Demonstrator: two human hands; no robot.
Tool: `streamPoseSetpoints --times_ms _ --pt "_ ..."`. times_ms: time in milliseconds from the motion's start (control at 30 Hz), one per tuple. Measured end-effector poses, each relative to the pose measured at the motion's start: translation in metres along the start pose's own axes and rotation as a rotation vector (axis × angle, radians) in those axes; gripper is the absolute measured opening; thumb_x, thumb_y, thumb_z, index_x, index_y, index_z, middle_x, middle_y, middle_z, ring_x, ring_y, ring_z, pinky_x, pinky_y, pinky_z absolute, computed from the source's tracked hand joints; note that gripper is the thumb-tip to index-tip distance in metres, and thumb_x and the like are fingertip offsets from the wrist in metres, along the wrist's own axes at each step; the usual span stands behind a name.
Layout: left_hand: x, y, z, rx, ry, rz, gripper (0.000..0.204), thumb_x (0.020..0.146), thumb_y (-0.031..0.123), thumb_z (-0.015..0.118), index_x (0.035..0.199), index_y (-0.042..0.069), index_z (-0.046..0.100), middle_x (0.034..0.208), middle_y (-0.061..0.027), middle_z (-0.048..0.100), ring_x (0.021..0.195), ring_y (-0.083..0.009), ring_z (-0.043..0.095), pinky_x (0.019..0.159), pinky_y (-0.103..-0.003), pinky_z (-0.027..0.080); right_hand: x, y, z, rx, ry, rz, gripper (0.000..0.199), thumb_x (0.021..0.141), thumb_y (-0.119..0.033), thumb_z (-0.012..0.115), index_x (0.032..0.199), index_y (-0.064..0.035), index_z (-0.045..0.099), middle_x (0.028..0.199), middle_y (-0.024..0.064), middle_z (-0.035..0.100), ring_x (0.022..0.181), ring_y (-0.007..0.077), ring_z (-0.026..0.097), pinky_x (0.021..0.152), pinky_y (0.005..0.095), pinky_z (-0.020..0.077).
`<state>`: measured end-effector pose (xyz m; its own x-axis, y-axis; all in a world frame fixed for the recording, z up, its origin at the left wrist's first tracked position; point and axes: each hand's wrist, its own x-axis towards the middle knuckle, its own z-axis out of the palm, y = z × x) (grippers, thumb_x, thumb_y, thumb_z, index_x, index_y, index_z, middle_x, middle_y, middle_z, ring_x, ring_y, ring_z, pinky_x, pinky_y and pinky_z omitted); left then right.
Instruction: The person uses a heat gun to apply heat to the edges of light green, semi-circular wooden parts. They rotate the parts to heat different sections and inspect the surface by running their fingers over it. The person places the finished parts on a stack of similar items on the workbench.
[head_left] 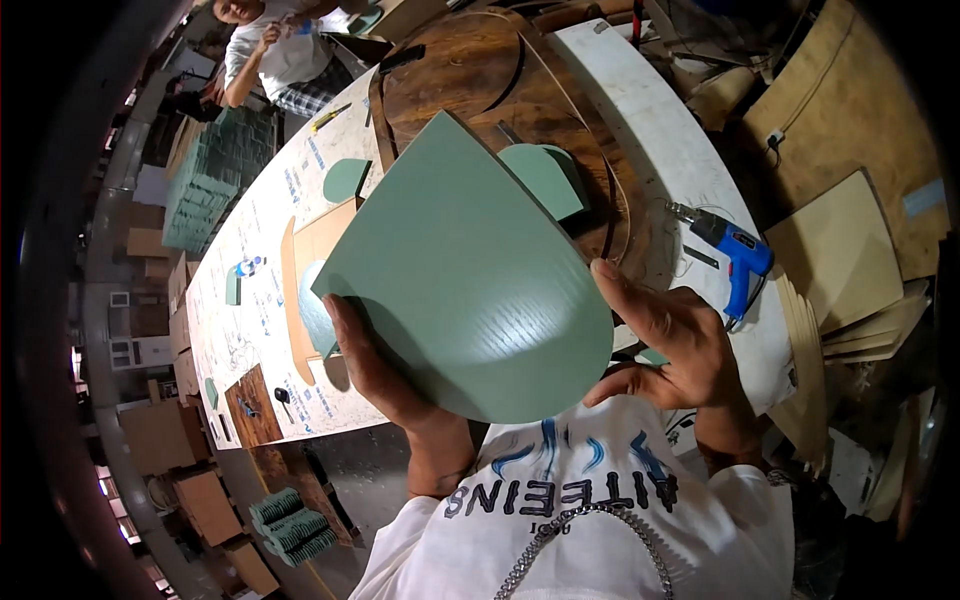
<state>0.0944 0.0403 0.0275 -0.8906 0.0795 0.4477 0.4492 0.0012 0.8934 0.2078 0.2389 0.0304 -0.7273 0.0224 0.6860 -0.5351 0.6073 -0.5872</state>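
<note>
Close in front of me I hold up a flat pale-green panel [470, 270], pointed at its far corner and rounded at the near end. My left hand [375, 370] grips the left edge, its thumb along the side and the other fingers hidden beneath. On the right edge, the fingertips of my right hand [675, 345] press against the rim near the curve. Beyond the panel, another green piece [545, 182] lies on a dark wood-grain board [450, 70]. A smaller green piece [346, 180] rests on the white table [235, 325] to the left.
A blue heat gun [735, 255] lies at the table's right side. Yellow-handled tool [330, 118] sits at the far left edge. Stacked green panels [215, 180], cardboard boxes [165, 435] and leaning plywood sheets [850, 250] surround the table. Another person [290, 55] is across it.
</note>
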Motion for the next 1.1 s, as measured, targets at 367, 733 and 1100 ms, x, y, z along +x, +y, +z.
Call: streamPoseSetpoints --times_ms 367,733,1100 --pt "-0.003 -0.009 -0.005 -0.017 0.049 -0.003 0.049 0.094 0.016 0.039 0.140 0.003 0.026 0.137 -0.0111 0.037 0.124 -0.0213 0.038 0.104 -0.032 0.031 -0.002 -0.014 0.007 -0.070 0.044 0.055 0.070 0.068 -0.029 0.075 0.120 0.0095 0.049 0.118 0.0226 0.055 0.080 0.0240 0.065 0.067 0.0268 0.0505" --pt "-0.004 -0.002 -0.002 -0.354 0.153 -0.195 0.048 0.098 0.028 0.030 0.141 0.006 0.025 0.146 -0.0042 0.025 0.131 -0.0162 0.028 0.108 -0.030 0.021 -0.009 -0.021 0.025 -0.005 0.103 0.140 0.054 0.076 -0.008 0.069 0.124 0.0047 0.047 0.117 0.0238 0.055 0.099 0.0336 0.061 0.075 0.0355 0.0542" --pt "-0.004 0.007 0.011 -0.600 0.221 -0.301 0.051 0.096 0.041 0.037 0.132 0.006 0.038 0.129 -0.0042 0.043 0.114 -0.0144 0.044 0.098 -0.027 0.033 -0.013 -0.017 0.036 0.060 0.299 0.165 0.037 0.079 -0.002 0.065 0.115 0.0039 0.057 0.112 0.0234 0.058 0.097 0.0273 0.062 0.076 0.0311 0.0529"
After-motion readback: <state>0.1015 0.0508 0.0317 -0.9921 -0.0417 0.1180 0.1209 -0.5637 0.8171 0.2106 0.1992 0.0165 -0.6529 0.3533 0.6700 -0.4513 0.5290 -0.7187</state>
